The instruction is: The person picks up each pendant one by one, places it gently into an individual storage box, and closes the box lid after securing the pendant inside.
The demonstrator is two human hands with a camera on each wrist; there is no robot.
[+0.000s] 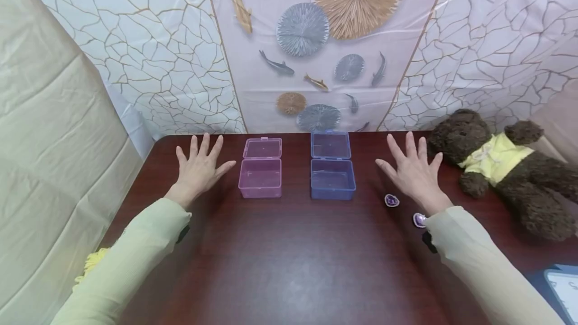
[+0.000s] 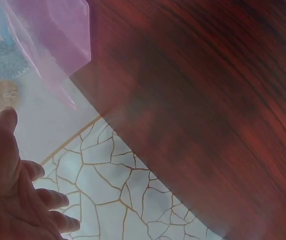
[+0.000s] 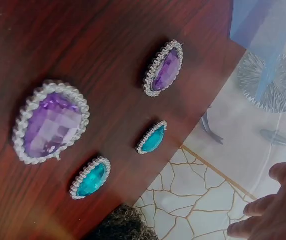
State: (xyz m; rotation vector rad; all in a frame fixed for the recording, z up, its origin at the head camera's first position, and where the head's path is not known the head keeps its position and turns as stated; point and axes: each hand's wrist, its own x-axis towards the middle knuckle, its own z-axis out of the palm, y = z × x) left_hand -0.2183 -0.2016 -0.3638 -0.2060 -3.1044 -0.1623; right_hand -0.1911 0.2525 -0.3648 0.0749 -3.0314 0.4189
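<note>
My left hand [image 1: 196, 168] is held with fingers spread, left of a pink plastic box [image 1: 260, 179] whose lid is flipped back. On the other side, my right hand [image 1: 414, 170] has its fingers spread too, right of a blue plastic box [image 1: 332, 180] that also has its lid up. Neither hand holds anything. Below the right hand lie two purple gems [image 3: 54, 125] in beaded silver rims and two teal gems [image 3: 91, 179] rimmed the same way. The head view shows only the purple ones; the teal ones are hidden there by the right hand and arm.
A brown teddy bear [image 1: 510, 174] in a yellow top lies at the right of the dark wooden table [image 1: 289, 260]. Something yellow [image 1: 92, 265] shows beside the left sleeve. A blue-edged item [image 1: 562, 287] sits at the lower right. Patterned cloth [image 1: 307, 79] hangs behind.
</note>
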